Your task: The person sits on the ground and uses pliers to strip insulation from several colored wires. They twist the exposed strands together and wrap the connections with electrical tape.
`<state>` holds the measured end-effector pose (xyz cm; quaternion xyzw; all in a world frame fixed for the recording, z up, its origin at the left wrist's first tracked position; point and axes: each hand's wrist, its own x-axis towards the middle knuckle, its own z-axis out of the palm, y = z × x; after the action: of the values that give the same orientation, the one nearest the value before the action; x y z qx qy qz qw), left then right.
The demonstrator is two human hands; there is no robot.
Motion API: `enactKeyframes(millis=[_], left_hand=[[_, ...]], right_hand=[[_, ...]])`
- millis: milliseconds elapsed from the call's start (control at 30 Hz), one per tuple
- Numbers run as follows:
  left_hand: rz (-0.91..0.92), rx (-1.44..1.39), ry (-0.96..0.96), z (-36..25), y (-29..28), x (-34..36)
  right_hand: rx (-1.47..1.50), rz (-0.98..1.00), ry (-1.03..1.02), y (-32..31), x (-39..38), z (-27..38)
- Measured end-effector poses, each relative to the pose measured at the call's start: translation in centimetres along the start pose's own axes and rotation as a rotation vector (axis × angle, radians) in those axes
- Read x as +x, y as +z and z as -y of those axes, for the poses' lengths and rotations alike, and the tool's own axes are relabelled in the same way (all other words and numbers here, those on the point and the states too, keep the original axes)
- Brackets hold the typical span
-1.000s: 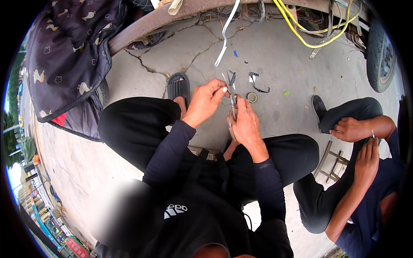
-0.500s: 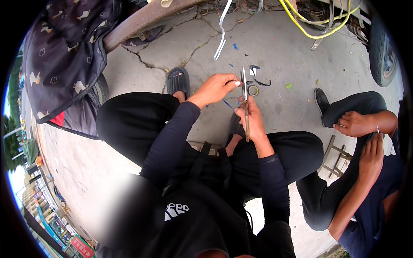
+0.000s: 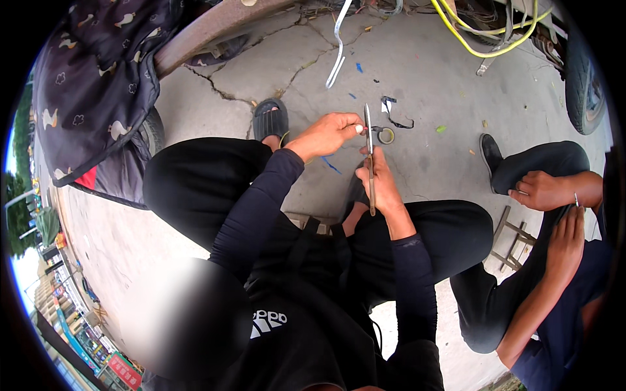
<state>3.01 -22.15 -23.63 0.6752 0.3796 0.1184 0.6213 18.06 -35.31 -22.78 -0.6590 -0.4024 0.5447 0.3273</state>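
Note:
My right hand (image 3: 383, 186) is closed around the handles of a pair of scissors (image 3: 370, 127), with the blades pointing away from me and close together. Just left of the blades, my left hand (image 3: 330, 135) is pinched on a thin wire, of which only a small reddish end (image 3: 364, 130) shows at the fingertips. A roll of tape (image 3: 386, 135) lies on the ground just right of the scissors. Beyond it is a curled black strip (image 3: 398, 120) with a white scrap (image 3: 387, 105). A thin blue strand (image 3: 331, 165) shows below my left hand.
Another person sits at the right, forearms (image 3: 551, 251) over their knees, near a small wooden stool (image 3: 514, 238). Yellow cable (image 3: 456, 40) and a wheel (image 3: 582, 85) are at the far right. White wire (image 3: 338, 55) hangs ahead; a patterned dark cover (image 3: 98, 91) is at left.
The scissor blades have come closer together. A yellowish strand now shows by my left wrist, and the blue strand appears farther left. Both hands stay nearly in place.

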Motion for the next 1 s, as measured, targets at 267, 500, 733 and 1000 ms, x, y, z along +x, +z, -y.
enactKeyframes(millis=[267,500,733,1000], left_hand=[[0.083,-0.197,0.008,-0.1,-3.1,-2.3],[-0.040,-0.113,-0.115,5.7,-4.4,-2.9],[-0.151,-0.493,-0.096,1.6,-5.7,-3.3],[-0.215,-0.384,0.160,-3.5,-6.2,-6.2]], right_hand=[[0.239,-0.002,0.073,2.9,-0.9,1.9],[0.545,-0.145,0.201,5.4,-2.2,4.9],[0.248,-0.173,0.127,5.9,0.3,3.6],[-0.655,-0.275,-0.256,4.6,-2.2,10.7]])
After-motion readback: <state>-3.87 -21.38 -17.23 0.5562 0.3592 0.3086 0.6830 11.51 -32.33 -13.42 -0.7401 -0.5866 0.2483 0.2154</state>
